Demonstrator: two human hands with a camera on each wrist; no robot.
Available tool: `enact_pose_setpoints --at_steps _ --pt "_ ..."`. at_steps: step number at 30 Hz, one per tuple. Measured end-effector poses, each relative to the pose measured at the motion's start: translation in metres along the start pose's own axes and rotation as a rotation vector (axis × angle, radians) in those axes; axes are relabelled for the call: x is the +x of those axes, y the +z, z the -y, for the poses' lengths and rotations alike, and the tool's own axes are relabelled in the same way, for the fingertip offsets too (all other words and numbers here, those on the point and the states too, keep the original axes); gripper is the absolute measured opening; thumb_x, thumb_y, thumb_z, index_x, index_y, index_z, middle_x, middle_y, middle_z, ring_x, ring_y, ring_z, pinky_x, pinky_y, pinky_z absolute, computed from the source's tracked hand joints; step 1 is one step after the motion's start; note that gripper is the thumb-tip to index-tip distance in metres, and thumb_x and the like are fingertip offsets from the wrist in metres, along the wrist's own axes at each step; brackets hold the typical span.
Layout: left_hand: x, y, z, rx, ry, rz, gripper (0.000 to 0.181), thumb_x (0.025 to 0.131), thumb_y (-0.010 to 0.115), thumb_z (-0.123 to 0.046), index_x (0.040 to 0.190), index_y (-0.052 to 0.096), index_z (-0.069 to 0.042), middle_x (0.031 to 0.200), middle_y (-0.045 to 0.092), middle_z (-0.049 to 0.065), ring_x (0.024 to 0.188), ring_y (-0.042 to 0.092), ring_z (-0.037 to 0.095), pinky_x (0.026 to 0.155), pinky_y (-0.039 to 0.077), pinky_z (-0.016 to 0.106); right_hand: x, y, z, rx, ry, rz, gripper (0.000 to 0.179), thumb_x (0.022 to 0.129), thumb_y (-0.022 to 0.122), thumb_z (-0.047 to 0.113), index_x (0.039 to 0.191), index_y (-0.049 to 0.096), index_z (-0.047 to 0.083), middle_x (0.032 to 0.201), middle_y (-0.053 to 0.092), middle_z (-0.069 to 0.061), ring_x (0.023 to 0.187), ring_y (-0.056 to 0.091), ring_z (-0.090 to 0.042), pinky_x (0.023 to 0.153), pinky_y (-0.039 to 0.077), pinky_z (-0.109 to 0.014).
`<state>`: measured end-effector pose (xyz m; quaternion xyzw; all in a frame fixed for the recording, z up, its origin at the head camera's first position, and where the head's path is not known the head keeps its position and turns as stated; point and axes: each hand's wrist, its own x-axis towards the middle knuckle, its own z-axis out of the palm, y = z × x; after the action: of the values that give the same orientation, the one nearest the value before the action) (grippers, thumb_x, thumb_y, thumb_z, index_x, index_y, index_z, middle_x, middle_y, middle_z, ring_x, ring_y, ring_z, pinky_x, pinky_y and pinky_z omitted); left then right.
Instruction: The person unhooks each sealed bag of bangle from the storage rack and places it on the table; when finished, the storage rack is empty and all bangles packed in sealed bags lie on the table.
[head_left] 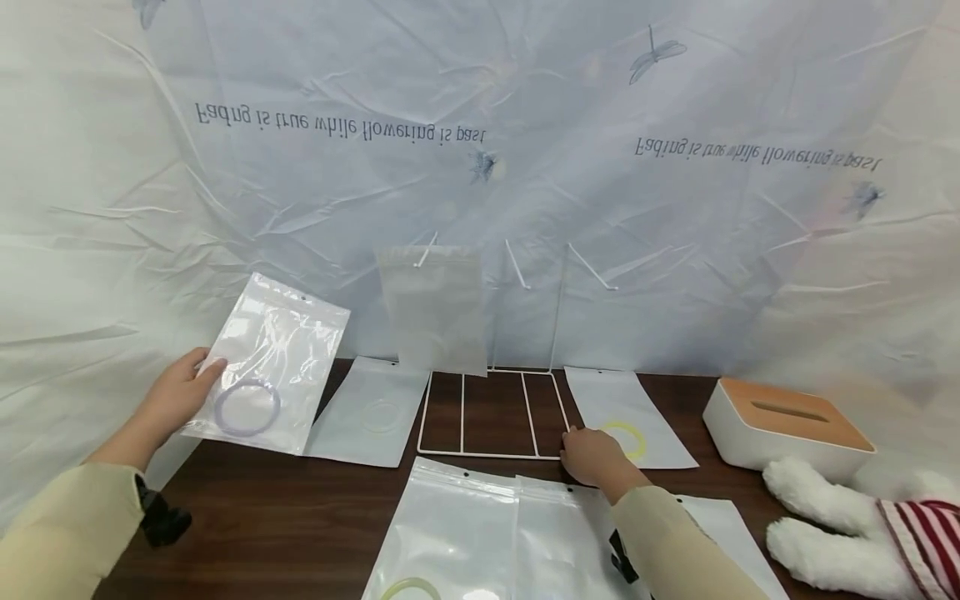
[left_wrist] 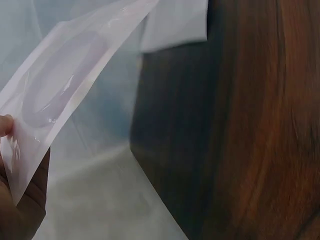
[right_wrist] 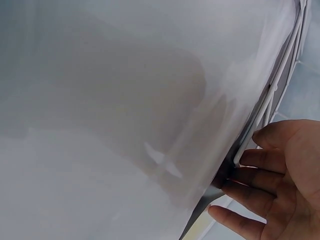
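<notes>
My left hand (head_left: 176,392) pinches the left edge of a clear-fronted white zip bag (head_left: 307,350), raised and tilted at the left. A pale purple ring (head_left: 247,407) shows in this bag, seen edge-on in the left wrist view. The white wire rack (head_left: 491,455) stands at the back, three hooks reaching forward. Another zip bag (head_left: 435,308) hangs on its left hook. At the base's front right corner is my right hand (head_left: 600,458); the right wrist view shows its fingers loosely extended, fingertips right at the white wire.
Beside the rack lie a bag with a pale ring (head_left: 360,425) and one with a yellow ring (head_left: 622,400). Several zip bags (head_left: 457,525) lie in front on the dark wooden table (head_left: 285,517). A tissue box (head_left: 787,425) and white plush toy (head_left: 832,558) occupy the right; a printed curtain hangs behind.
</notes>
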<state>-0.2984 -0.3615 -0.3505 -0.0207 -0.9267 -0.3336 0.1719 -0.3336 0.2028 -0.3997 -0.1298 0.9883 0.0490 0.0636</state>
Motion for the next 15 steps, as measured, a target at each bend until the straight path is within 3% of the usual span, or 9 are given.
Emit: enact_pose_setpoints --at_steps 2,6,10,15 --pt "0.003 0.001 0.013 0.02 -0.021 0.03 0.052 0.108 0.034 -0.026 0.131 0.037 0.021 0.13 0.037 0.049 0.118 0.037 0.065 0.092 0.033 0.07 0.001 0.0 0.0 -0.004 0.002 0.001 0.037 0.1 0.058 0.017 0.129 0.063 -0.005 0.131 0.06 -0.025 0.1 0.067 -0.038 0.084 0.055 -0.049" --pt "0.012 0.001 0.034 0.095 -0.027 0.067 0.051 0.108 0.034 -0.025 0.129 0.038 0.022 0.128 0.039 0.049 0.116 0.039 0.065 0.093 0.034 0.069 0.002 0.001 0.0 -0.008 -0.003 0.0 0.036 0.1 0.059 0.018 0.128 0.063 -0.005 0.129 0.061 -0.024 0.099 0.067 -0.037 0.084 0.055 -0.049" --pt "0.022 -0.001 0.045 0.153 -0.034 0.105 0.049 0.107 0.035 -0.023 0.125 0.04 0.023 0.124 0.043 0.048 0.112 0.043 0.064 0.091 0.037 0.068 0.002 0.002 0.0 0.004 -0.003 0.002 0.036 0.099 0.059 0.018 0.128 0.063 -0.004 0.129 0.061 -0.024 0.101 0.066 -0.037 0.086 0.054 -0.05" --pt "0.024 0.003 0.051 0.152 -0.062 0.146 0.049 0.106 0.037 -0.018 0.122 0.039 0.028 0.122 0.042 0.051 0.11 0.044 0.064 0.091 0.038 0.067 0.003 0.002 -0.001 -0.001 -0.004 -0.006 0.035 0.099 0.06 0.018 0.127 0.064 -0.004 0.13 0.061 -0.024 0.101 0.066 -0.038 0.086 0.054 -0.05"
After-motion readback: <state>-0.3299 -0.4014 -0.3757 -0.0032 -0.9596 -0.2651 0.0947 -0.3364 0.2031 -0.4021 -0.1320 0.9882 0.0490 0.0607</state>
